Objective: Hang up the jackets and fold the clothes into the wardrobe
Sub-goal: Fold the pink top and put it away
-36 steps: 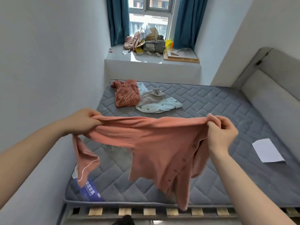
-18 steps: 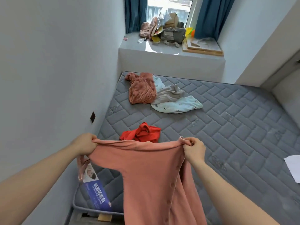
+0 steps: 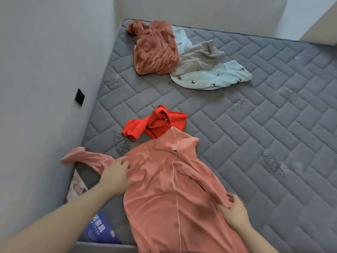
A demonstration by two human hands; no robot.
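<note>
At the far left a black wall plate [image 3: 79,97] sits on the grey wall, and below it one sleeve [image 3: 83,157] of the pink shirt [image 3: 164,189] trails off the mattress [image 3: 255,143] edge against the wall. The left hand [image 3: 114,177] rests on the shirt's shoulder with fingers spread flat, pressing rather than gripping. The shirt lies buttoned-side up, collar pointing away, just touching a crumpled red top [image 3: 155,124] beyond it. Farther back lie a rust-coloured garment [image 3: 155,50] and a pale printed one [image 3: 211,77]. On the right, the right hand [image 3: 234,211] pinches the other sleeve where it is folded across the front. To fold well, the body should probably be smoothed flat first, the stray left sleeve drawn in over the chest to match the right, and the sides kept parallel to the button line before folding up.
</note>
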